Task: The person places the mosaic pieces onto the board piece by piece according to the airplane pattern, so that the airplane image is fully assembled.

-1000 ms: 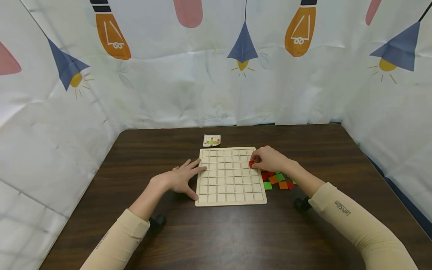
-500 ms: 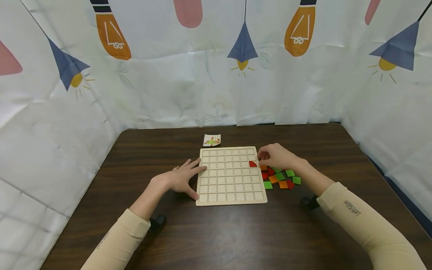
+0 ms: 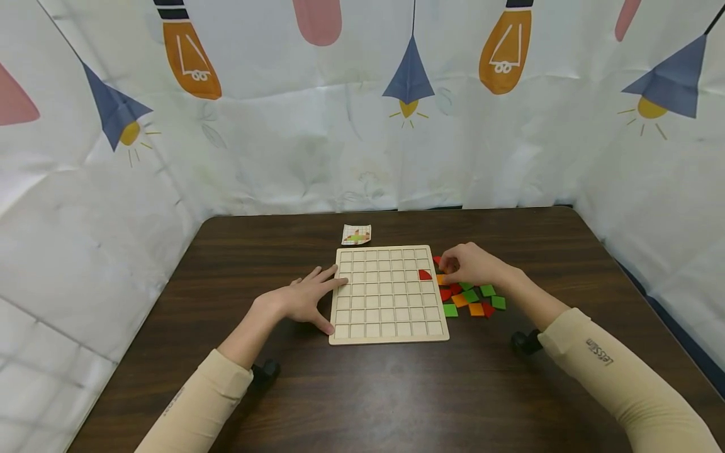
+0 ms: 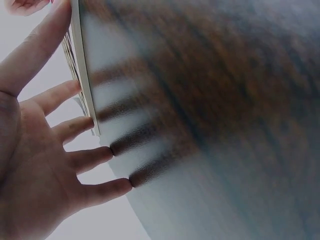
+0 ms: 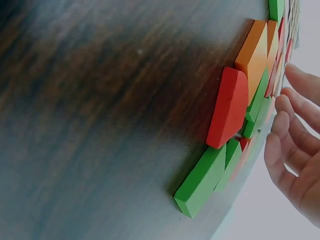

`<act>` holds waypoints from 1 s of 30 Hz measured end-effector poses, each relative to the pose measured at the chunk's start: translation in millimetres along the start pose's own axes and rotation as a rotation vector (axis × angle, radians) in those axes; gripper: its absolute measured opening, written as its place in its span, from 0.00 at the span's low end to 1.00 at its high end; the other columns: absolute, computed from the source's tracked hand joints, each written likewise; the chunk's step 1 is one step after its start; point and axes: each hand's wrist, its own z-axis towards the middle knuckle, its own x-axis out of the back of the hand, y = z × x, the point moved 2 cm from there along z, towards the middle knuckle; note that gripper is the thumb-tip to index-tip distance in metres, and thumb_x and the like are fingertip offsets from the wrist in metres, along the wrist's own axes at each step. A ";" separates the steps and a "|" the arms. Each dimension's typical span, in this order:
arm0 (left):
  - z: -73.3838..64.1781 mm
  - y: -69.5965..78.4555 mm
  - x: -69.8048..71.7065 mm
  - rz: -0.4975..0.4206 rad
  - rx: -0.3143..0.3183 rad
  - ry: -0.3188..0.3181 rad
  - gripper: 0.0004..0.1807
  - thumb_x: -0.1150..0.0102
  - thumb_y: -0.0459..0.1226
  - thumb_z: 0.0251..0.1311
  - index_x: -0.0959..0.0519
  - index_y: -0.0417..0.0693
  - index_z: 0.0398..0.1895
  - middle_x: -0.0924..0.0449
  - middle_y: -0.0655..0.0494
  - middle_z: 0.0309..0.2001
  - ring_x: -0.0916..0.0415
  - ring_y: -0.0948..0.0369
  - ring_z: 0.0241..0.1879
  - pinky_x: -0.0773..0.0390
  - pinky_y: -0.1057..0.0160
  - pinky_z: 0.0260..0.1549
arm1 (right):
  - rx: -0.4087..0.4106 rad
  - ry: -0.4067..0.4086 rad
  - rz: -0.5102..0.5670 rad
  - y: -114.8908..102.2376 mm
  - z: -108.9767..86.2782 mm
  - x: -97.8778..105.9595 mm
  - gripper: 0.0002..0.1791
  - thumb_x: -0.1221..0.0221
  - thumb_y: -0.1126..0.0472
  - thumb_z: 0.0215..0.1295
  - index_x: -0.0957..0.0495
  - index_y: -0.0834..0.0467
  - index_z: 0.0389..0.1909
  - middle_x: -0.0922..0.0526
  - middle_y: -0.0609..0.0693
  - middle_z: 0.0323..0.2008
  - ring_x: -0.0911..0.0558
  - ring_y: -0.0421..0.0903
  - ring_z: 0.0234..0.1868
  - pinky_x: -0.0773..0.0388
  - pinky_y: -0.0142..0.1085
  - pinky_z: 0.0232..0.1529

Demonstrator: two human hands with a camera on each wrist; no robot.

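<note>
A pale wooden grid board [image 3: 387, 303] lies on the dark table. My left hand [image 3: 306, 300] is spread at the board's left side, fingers straight; in the left wrist view its thumb [image 4: 47, 42] is at the board's edge. One red tile with a rounded corner [image 3: 425, 275] sits in a cell near the right edge. My right hand [image 3: 470, 264] hovers over the loose pieces beside the board, fingers loosely bent, the tips right by an orange tile [image 3: 441, 279]. In the right wrist view, nothing shows between these fingers [image 5: 281, 122].
Several green [image 3: 488, 290], orange [image 3: 476, 309] and red [image 3: 488, 309] pieces lie scattered to the board's right, some close against it. Beyond the board is a small picture card [image 3: 356, 234] with a coloured pattern on a grid. A patterned curtain [image 3: 317, 145] hangs behind the table [image 3: 362, 396].
My right hand has let go of the red tile in its cell and moved right, over the loose pieces. My left hand stays in place at the board.
</note>
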 end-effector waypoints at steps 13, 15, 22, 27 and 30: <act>0.9 -0.2 -0.7 -0.002 -0.001 0.006 0.60 0.22 0.56 0.51 0.46 0.53 0.83 0.66 0.47 0.83 0.69 0.39 0.80 0.57 0.26 0.68 | -0.017 -0.060 -0.036 2.8 0.1 -2.9 0.10 0.27 0.63 0.62 0.16 0.59 0.41 0.19 0.46 0.34 0.23 0.45 0.34 0.21 0.39 0.38; 0.9 -0.3 -0.8 -0.001 -0.004 0.008 0.60 0.22 0.56 0.51 0.46 0.53 0.83 0.66 0.47 0.83 0.69 0.39 0.80 0.57 0.26 0.68 | -0.015 -0.058 -0.038 2.7 0.0 -3.1 0.09 0.28 0.63 0.62 0.16 0.59 0.41 0.19 0.46 0.33 0.24 0.45 0.33 0.22 0.39 0.38; 1.1 -0.1 0.1 0.001 -0.003 0.005 0.60 0.22 0.57 0.51 0.46 0.53 0.83 0.66 0.46 0.83 0.69 0.39 0.80 0.57 0.26 0.68 | -0.018 -0.051 -0.048 0.3 -0.6 -1.8 0.08 0.30 0.63 0.64 0.16 0.60 0.42 0.20 0.46 0.32 0.24 0.45 0.31 0.22 0.39 0.37; 1.3 0.5 0.1 0.000 0.000 0.003 0.60 0.22 0.57 0.51 0.46 0.53 0.83 0.66 0.46 0.83 0.69 0.39 0.80 0.57 0.26 0.68 | -0.004 -0.028 -0.043 0.5 -2.4 0.5 0.09 0.31 0.64 0.65 0.18 0.62 0.44 0.20 0.47 0.32 0.24 0.44 0.31 0.22 0.40 0.37; 1.4 0.0 -0.1 0.001 0.000 0.003 0.60 0.22 0.56 0.51 0.46 0.52 0.83 0.66 0.46 0.83 0.69 0.39 0.80 0.57 0.26 0.68 | 0.006 -0.019 -0.037 0.7 -3.2 1.0 0.10 0.32 0.64 0.66 0.18 0.62 0.45 0.20 0.46 0.31 0.24 0.44 0.31 0.22 0.40 0.37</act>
